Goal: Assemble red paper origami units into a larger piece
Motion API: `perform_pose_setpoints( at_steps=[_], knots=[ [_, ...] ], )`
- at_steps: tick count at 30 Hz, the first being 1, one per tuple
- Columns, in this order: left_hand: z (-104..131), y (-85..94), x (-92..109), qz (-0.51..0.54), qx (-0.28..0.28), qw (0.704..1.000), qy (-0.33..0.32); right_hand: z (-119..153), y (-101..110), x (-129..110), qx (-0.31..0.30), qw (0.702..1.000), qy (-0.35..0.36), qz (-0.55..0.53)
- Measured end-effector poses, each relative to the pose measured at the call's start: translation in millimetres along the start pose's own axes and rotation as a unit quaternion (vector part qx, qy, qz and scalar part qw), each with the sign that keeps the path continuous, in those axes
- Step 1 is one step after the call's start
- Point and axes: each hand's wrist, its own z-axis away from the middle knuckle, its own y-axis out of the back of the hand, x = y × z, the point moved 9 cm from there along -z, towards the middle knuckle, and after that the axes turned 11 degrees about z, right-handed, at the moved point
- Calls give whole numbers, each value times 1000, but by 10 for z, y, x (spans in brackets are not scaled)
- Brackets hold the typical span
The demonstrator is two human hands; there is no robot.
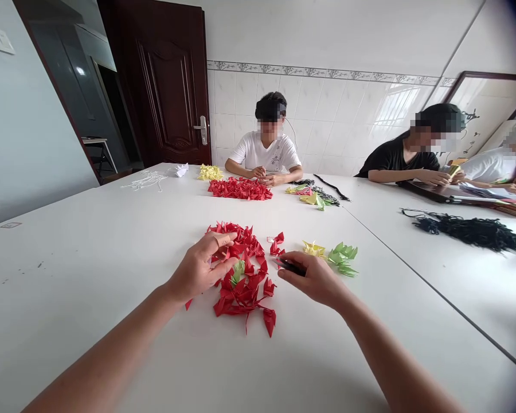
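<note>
A loose heap of red folded-paper cranes [241, 295] lies on the white table in front of me, with a light green paper crane [238, 272] among them. My left hand [204, 264] is over the heap's left side, thumb and fingers apart, holding nothing that I can see. To the right of the heap, my right hand [313, 278] is closed around a slim black-handled tool [293, 267]; its kind is hard to tell. The tool's tip points left, close to a few separate red cranes [277, 245]. Beyond that hand sit yellow paper cranes [313, 248] and green paper cranes [343, 258].
Across the table [90, 246], a person in white [266, 149] sits behind another red crane pile [241, 189]. Yellow cranes [210, 172] and white strings [148, 180] lie to its left. At right are black cords [468, 230] and a person in black [406, 152].
</note>
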Motion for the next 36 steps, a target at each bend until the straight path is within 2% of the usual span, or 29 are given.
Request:
perform_pose_setpoints(
  at_steps=[5,9,14,21,29,36],
  knots=[
    [10,-87,106,-14,-15,999,-38,88,-60,-360,9,993,87,-85],
    [33,-165,132,-8,-31,999,-43,140,-98,-503,17,985,113,-127],
    [53,-215,184,4,-40,997,-62,153,-130,-528,13,985,103,-140],
    [58,-235,135,-20,-53,998,-42,129,-182,-489,3,991,82,-109],
    [45,-220,105,-35,-59,996,-53,126,-130,-541,29,990,104,-92],
    [61,-239,44,-33,-71,996,-49,115,-164,-574,31,990,119,-68]
  ],
)
